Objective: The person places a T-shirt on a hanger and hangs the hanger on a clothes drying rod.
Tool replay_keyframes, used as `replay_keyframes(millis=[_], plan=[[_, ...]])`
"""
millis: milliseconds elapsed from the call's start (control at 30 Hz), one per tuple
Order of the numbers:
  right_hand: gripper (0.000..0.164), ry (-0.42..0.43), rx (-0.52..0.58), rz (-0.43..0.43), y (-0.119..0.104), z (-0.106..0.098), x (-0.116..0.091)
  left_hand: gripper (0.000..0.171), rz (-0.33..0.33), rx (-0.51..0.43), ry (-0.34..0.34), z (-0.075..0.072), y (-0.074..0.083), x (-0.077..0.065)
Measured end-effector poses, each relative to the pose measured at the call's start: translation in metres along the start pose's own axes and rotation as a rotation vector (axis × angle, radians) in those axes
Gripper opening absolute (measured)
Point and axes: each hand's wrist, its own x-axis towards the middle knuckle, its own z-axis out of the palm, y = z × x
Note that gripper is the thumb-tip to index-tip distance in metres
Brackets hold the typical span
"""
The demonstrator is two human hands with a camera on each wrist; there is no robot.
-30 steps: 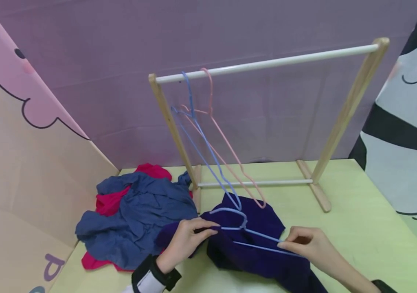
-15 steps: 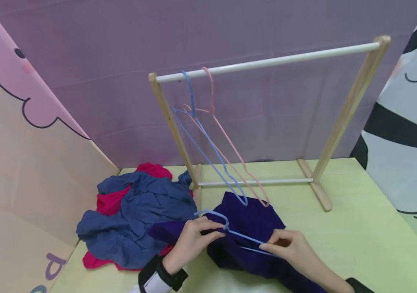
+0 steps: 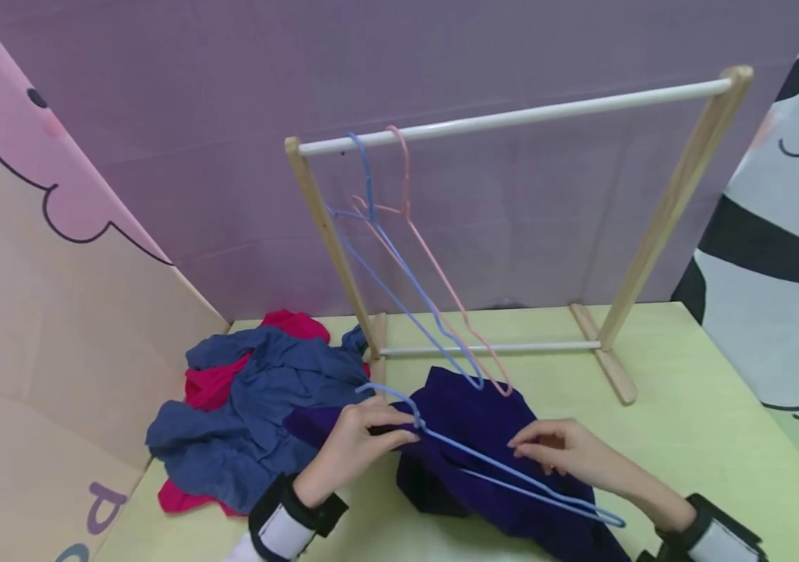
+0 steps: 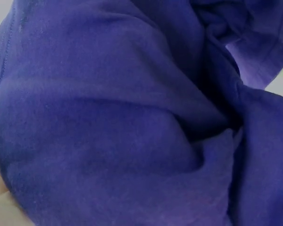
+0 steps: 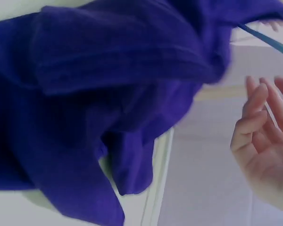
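My left hand (image 3: 360, 439) pinches the dark purple shirt (image 3: 473, 417) near its neck opening, right by the neck of a light blue hanger (image 3: 484, 455). One end of that hanger pokes out over the shirt at the right, while its left part is hidden behind cloth and hand. Apart from the hanger, my right hand (image 3: 571, 453) hovers over the shirt with loosely bent fingers and nothing in them. In the right wrist view the same hand (image 5: 269, 150) shows beside the hanging shirt (image 5: 118, 61). Purple cloth (image 4: 108, 117) fills the left wrist view.
A rack with a white rail (image 3: 547, 115) and wooden legs stands behind. On its left end hang a blue hanger (image 3: 406, 269) and a pink hanger (image 3: 442, 281). Left of my hands lies a pile of blue cloth (image 3: 280, 390) with red cloth (image 3: 210, 388) on the yellow-green table (image 3: 708, 437).
The light blue hanger has shifted left, its hook now nearer my left hand. My right hand has let go of the hanger. The blue hanger on the rail has swung slightly right.
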Motion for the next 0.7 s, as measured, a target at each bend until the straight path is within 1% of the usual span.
replay_keyframes(millis=[67, 133, 200, 267, 300, 333, 400, 467, 533, 600, 700], plan=[[0.016, -0.052, -0.015, -0.017, 0.004, 0.006, 0.003, 0.016, 0.018, 0.011, 0.017, -0.001, 0.0, 0.002], [0.016, -0.108, 0.004, -0.046, 0.007, 0.011, 0.005, 0.016, 0.047, 0.026, 0.037, -0.003, -0.002, 0.003], [0.015, -0.149, 0.029, -0.081, 0.009, 0.014, 0.007, 0.016, 0.054, 0.035, 0.064, -0.005, -0.004, 0.003], [0.012, -0.175, 0.038, -0.104, 0.011, 0.014, 0.006, 0.016, 0.059, 0.037, 0.092, -0.007, -0.006, 0.002], [0.01, -0.175, 0.032, -0.111, 0.012, 0.013, 0.005, 0.015, 0.052, 0.031, 0.104, -0.009, -0.007, 0.002], [0.009, -0.168, -0.001, -0.131, 0.012, 0.013, 0.002, 0.016, 0.045, 0.029, 0.119, -0.011, -0.008, 0.001], [0.01, -0.162, -0.025, -0.163, 0.013, 0.01, -0.005, 0.016, 0.024, 0.026, 0.143, -0.014, -0.009, 0.0], [0.013, -0.152, -0.02, -0.181, 0.012, 0.007, -0.012, 0.017, 0.003, 0.027, 0.156, -0.016, -0.011, -0.002], [0.016, -0.138, -0.003, -0.177, 0.01, 0.004, -0.021, 0.017, -0.015, 0.035, 0.162, -0.018, -0.012, -0.003], [0.016, -0.082, 0.02, -0.124, 0.007, 0.002, -0.029, 0.017, -0.038, 0.041, 0.163, -0.019, -0.014, -0.005], [0.018, 0.061, -0.039, -0.068, 0.005, 0.001, -0.038, 0.016, -0.064, 0.057, 0.172, -0.02, -0.016, -0.007]])
